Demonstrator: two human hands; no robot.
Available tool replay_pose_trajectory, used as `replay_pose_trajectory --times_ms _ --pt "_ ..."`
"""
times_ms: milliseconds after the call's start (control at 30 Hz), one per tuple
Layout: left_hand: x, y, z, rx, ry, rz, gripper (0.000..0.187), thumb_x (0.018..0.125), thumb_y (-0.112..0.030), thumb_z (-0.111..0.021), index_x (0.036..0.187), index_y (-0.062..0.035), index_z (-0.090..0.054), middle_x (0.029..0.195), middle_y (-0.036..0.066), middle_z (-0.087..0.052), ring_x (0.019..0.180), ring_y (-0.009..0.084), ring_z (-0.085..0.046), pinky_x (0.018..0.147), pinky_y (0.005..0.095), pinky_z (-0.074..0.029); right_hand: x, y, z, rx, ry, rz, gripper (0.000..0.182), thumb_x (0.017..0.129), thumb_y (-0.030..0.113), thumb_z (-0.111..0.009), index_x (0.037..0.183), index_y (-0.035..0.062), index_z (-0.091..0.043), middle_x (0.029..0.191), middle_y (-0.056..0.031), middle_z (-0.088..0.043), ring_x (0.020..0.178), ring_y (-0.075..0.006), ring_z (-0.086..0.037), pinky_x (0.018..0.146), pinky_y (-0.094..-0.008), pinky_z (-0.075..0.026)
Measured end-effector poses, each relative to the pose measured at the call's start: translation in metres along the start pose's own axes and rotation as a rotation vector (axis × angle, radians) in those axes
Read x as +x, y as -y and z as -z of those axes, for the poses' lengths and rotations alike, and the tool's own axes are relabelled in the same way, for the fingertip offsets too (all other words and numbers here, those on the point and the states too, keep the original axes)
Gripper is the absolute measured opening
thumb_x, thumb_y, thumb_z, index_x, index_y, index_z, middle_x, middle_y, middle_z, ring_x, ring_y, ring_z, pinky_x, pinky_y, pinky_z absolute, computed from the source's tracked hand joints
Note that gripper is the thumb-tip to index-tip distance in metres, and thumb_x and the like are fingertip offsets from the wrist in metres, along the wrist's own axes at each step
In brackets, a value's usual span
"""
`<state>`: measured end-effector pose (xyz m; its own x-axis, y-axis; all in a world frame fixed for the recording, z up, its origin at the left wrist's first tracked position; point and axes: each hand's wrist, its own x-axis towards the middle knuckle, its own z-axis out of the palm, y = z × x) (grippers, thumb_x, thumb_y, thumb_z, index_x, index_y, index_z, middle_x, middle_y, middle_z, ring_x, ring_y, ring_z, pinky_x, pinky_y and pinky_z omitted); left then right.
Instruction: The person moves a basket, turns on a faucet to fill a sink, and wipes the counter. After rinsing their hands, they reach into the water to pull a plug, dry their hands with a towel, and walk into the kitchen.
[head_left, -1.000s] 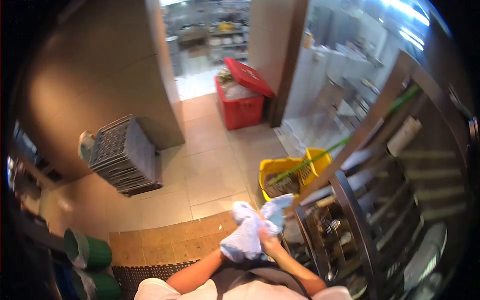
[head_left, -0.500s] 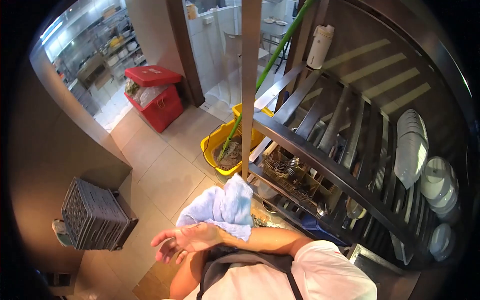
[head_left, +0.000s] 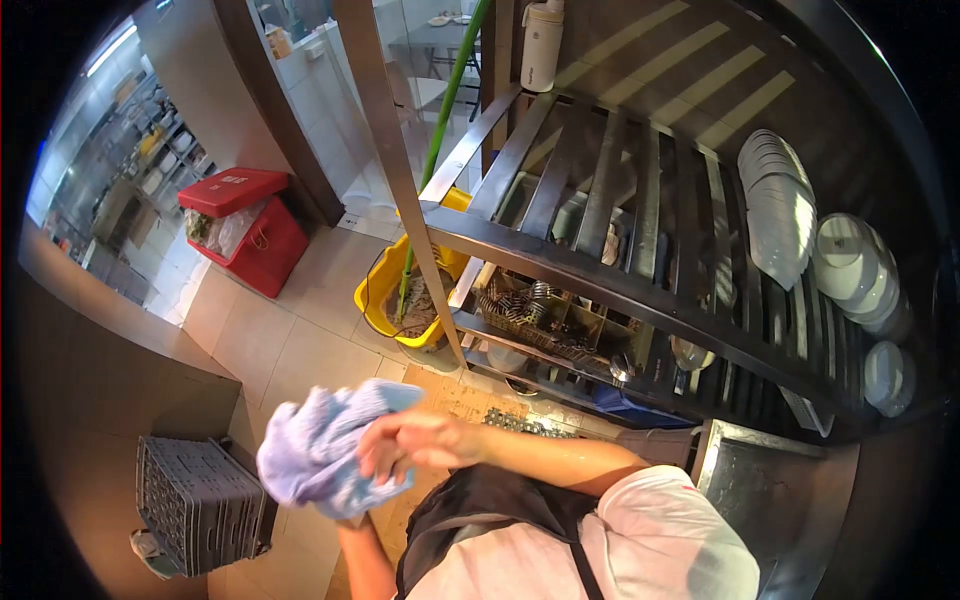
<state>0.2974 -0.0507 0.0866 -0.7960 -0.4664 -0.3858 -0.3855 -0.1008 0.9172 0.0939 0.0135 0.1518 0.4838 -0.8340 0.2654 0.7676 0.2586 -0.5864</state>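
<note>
A light blue and lavender cloth (head_left: 325,445) is bunched up in front of my body. My left hand (head_left: 352,520) holds it from below; only the wrist shows, and the cloth covers the fingers. My right hand (head_left: 418,445) is at the cloth's right side, its fingers loosely bent, apart and slightly blurred. It overlaps the edge of the cloth, and I cannot tell whether it touches it.
A slatted metal rack (head_left: 620,270) on the right bears white dishes (head_left: 775,205) and a white bottle (head_left: 542,45). Cutlery trays (head_left: 560,325) stand below. Behind are a yellow mop bucket (head_left: 375,300) and red bin (head_left: 262,245); grey crates (head_left: 200,500) stand at left.
The cloth has moved left and down and is more bunched. My right hand has moved up and right, from in front of the cloth to its right side. The view has shifted right.
</note>
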Motion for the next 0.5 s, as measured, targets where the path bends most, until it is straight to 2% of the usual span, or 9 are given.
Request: replay_pose_trajectory --times_ms 67,133,167,233,267,400,433,467,500 --pt "-0.003 0.0 0.015 0.063 -0.015 0.002 0.033 0.081 -0.037 -0.046 0.099 -0.0092 -0.049 0.087 0.007 -0.053 0.085 0.0216 -0.051 0.079 0.036 -0.04 -0.014 -0.002 0.018 -0.041 -0.105 0.071 0.051 0.087 0.039 -0.048 0.122 0.0033 -0.039 0.108 -0.0088 -0.053 0.091 -0.0158 -0.056 0.074 -0.0269 -0.045" --pt "-0.015 0.002 0.021 0.122 -0.034 0.003 0.033 0.08 -0.037 -0.046 0.098 -0.0095 -0.049 0.086 0.007 -0.053 0.085 0.0216 -0.051 0.079 0.036 -0.04 -0.022 -0.011 0.027 -0.365 -0.517 0.213 0.045 0.088 0.034 -0.049 0.12 0.0033 -0.043 0.107 -0.0076 -0.054 0.091 -0.0133 -0.055 0.076 -0.026 -0.044" --pt "-0.01 0.002 0.025 0.154 -0.046 0.002 0.033 0.08 -0.037 -0.046 0.097 -0.0097 -0.049 0.086 0.007 -0.053 0.085 0.0217 -0.051 0.078 0.036 -0.04 -0.022 -0.017 0.029 -0.367 -0.517 0.214 0.045 0.088 0.034 -0.049 0.12 0.0033 -0.043 0.107 -0.0076 -0.054 0.091 -0.0133 -0.055 0.076 -0.026 -0.044" --pt "-0.003 -0.011 0.004 0.22 -0.069 0.006 0.032 0.079 -0.037 -0.047 0.096 -0.0101 -0.049 0.085 0.007 -0.053 0.084 0.0217 -0.05 0.078 0.0361 -0.04 -0.021 -0.029 0.03 -0.778 -0.568 0.087 0.039 0.083 0.032 -0.057 0.111 0.0057 -0.053 0.097 -0.0041 -0.058 0.084 -0.0115 -0.055 0.072 -0.0256 -0.045" --pt "-0.001 -0.015 -0.002 0.255 -0.08 0.006 0.032 0.079 -0.037 -0.047 0.096 -0.0102 -0.049 0.085 0.007 -0.053 0.084 0.0217 -0.05 0.077 0.0361 -0.04 -0.025 -0.034 0.049 -0.891 -0.623 0.172 0.028 0.083 0.026 -0.06 0.101 0.0048 -0.059 0.09 -0.0048 -0.06 0.079 -0.0123 -0.058 0.07 -0.0264 -0.047" --pt "-0.018 -0.008 0.001 0.379 -0.125 0.009 0.031 0.078 -0.038 -0.048 0.094 -0.011 -0.049 0.084 0.007 -0.052 0.083 0.0218 -0.05 0.076 0.0362 -0.04 -0.089 0.042 0.084 -1.005 -1.155 0.456 0.017 0.083 0.02 -0.058 0.089 0.0032 -0.059 0.076 -0.0038 -0.062 0.069 -0.012 -0.059 0.064 -0.0258 -0.049" --pt "-0.018 -0.01 0.003 0.406 -0.142 0.012 0.031 0.078 -0.038 -0.048 0.094 -0.0112 -0.049 0.083 0.007 -0.052 0.083 0.0218 -0.05 0.076 0.0363 -0.04 -0.118 0.056 0.118 -0.989 -1.279 0.456 0.02 0.084 0.021 -0.057 0.092 0.0026 -0.059 0.08 -0.0071 -0.063 0.068 -0.0125 -0.06 0.064 -0.0258 -0.049" --pt "-0.02 -0.01 0.003 0.435 -0.161 0.015 0.031 0.077 -0.038 -0.048 0.094 -0.0113 -0.049 0.083 0.007 -0.052 0.083 0.0218 -0.05 0.075 0.0363 -0.04 -0.148 0.074 0.15 -0.938 -1.506 0.231 0.028 0.083 0.024 -0.056 0.103 0.0034 -0.056 0.094 -0.0113 -0.062 0.081 -0.0176 -0.06 0.073 -0.0282 -0.048" --pt "-0.024 -0.008 0.004 0.463 -0.181 0.015 0.031 0.077 -0.038 -0.048 0.093 -0.0115 -0.049 0.083 0.006 -0.052 0.083 0.0218 -0.05 0.075 0.0363 -0.04 -0.183 0.079 0.213 -1.196 -1.665 0.172 0.039 0.084 0.031 -0.053 0.112 0.0035 -0.05 0.109 -0.012 -0.054 0.098 -0.0221 -0.051 0.084 -0.0315 -0.04"
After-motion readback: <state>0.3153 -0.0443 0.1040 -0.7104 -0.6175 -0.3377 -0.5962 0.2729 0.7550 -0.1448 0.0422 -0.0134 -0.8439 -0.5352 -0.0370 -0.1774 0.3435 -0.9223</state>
